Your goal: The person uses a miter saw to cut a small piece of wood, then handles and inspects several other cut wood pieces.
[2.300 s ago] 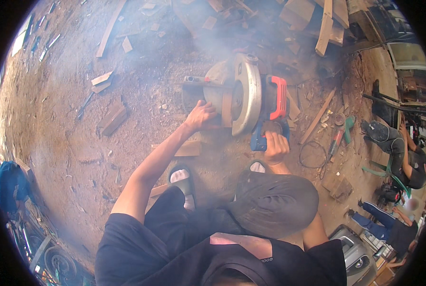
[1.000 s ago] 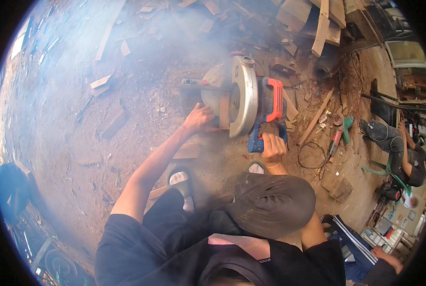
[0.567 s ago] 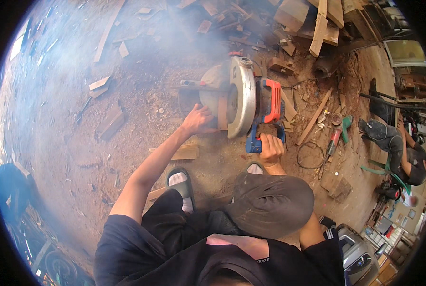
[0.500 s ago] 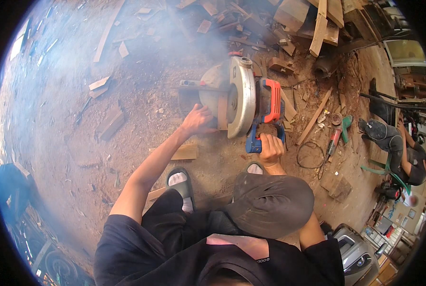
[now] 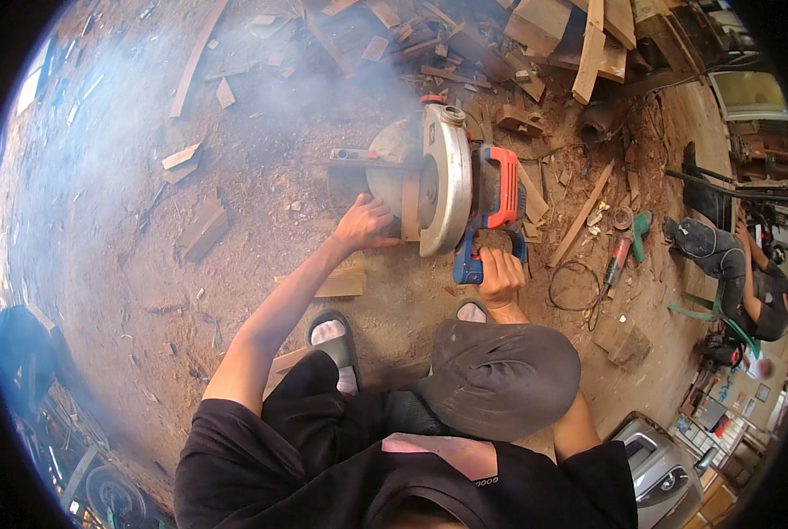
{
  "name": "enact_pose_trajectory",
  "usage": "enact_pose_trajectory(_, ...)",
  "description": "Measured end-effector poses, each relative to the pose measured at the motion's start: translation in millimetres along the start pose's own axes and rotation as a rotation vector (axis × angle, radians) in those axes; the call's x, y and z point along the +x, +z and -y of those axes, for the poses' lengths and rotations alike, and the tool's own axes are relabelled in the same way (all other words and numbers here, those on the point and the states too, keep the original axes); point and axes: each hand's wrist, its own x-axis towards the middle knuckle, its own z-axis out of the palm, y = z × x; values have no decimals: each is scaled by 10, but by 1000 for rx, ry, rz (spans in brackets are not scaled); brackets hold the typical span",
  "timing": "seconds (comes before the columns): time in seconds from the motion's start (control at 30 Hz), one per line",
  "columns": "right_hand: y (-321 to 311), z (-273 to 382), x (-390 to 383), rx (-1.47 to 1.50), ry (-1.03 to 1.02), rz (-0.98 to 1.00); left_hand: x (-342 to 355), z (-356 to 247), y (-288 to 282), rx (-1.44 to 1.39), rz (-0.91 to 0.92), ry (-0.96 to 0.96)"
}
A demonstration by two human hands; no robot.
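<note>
A mitre saw (image 5: 448,176) with a silver blade guard and a red and blue motor body stands on the dirt ground in front of me. My right hand (image 5: 501,275) is closed round its blue D-shaped handle (image 5: 468,267). At the saw's left side, my left hand (image 5: 365,222) has its fingers bent down over the base, with the thumb pointing toward the blade. What lies under those fingers is hidden. Just right of them, a narrow brown upright piece (image 5: 410,207) stands beside the guard; I cannot tell whether it is wood. The blade is mostly covered.
Whitish smoke (image 5: 261,97) drifts over the upper left. Wood offcuts (image 5: 535,31) are heaped beyond the saw. A short board (image 5: 341,282) lies near my left foot. To the right are an angle grinder (image 5: 620,251), a looped cable (image 5: 573,286) and another person (image 5: 720,260) bending over.
The smoke beyond the saw has thinned a little, so the offcuts behind it show more clearly. Both hands and the saw stay nearly where they were.
</note>
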Motion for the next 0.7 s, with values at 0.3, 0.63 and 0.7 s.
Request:
enact_pose_trajectory(0.3, 32, 21, 9, 20, 1, -9, -18, 21, 15, 33, -75, 31)
enact_pose_trajectory(0.63, -18, -28, -23, 13, -2, 21, 42, -25, 5, 46, -28, 18)
enact_pose_trajectory(0.7, -4, -12, -25, 16, 3, 22, 18, -3, 23, 45, -36, 21)
